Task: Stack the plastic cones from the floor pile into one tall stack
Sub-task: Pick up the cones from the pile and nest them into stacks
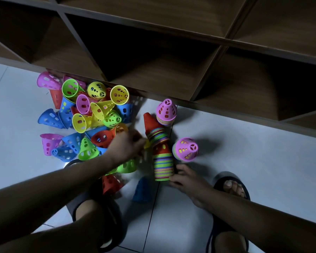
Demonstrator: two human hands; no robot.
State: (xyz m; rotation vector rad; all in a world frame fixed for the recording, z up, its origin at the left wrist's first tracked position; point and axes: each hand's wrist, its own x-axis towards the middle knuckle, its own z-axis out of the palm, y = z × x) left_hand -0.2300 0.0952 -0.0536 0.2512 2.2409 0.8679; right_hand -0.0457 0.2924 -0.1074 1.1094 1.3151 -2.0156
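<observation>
A tall, bent stack of cones in several colours rises from the floor at centre, with a red cone on top. My right hand grips the stack's base from the right. My left hand is blurred just left of the stack's middle, fingers curled, pinching what looks like a yellow cone. The loose pile of cones in pink, blue, yellow, green and red lies on the floor to the left.
Two short stacks topped with pink cones stand behind and right of the tall stack. Loose green, red and blue cones lie near my slippered feet. A wooden cubby shelf runs along the back.
</observation>
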